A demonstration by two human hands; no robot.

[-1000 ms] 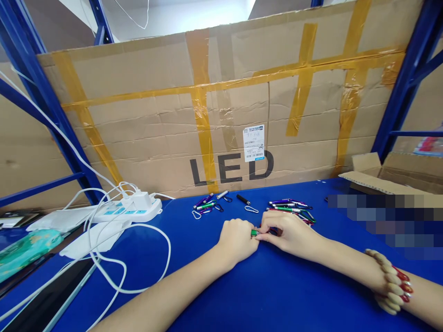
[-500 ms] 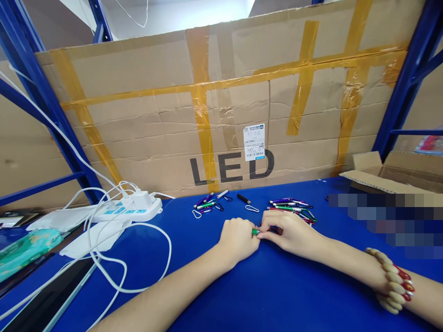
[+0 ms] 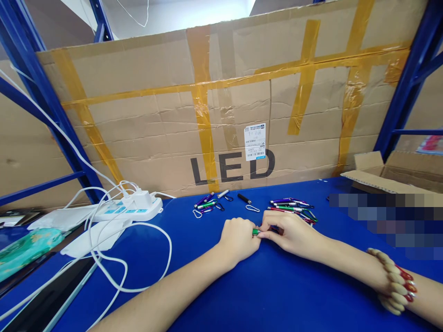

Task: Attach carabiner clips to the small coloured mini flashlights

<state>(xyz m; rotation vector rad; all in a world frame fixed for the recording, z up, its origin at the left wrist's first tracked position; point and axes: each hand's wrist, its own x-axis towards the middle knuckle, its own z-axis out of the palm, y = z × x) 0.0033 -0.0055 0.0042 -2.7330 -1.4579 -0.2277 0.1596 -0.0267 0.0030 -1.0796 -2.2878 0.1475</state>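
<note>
My left hand [image 3: 238, 240] is closed in a fist around a small green flashlight [image 3: 255, 232], and only a short bit of its end shows. At that end the thumb and fingertips of my right hand [image 3: 289, 233] pinch together; what lies between the tips is too small to make out. Behind the hands lies a black flashlight [image 3: 244, 198] with a silver carabiner clip [image 3: 252, 208]. A pile of slim coloured flashlights [image 3: 285, 208] with clips sits just behind my right hand. To the left is a smaller group of flashlights [image 3: 206, 204], purple, green and silver.
A white power strip [image 3: 128, 208] with tangled white cables [image 3: 169, 244] takes up the left side. A teal packet [image 3: 31, 251] lies at the far left. A large cardboard sheet [image 3: 155, 138] stands along the back. An open carton [image 3: 398, 175] is at the right on the blue table [image 3: 263, 295].
The view has shifted very slightly. Both hands keep the same hold on the green flashlight, and the other things lie where they were.
</note>
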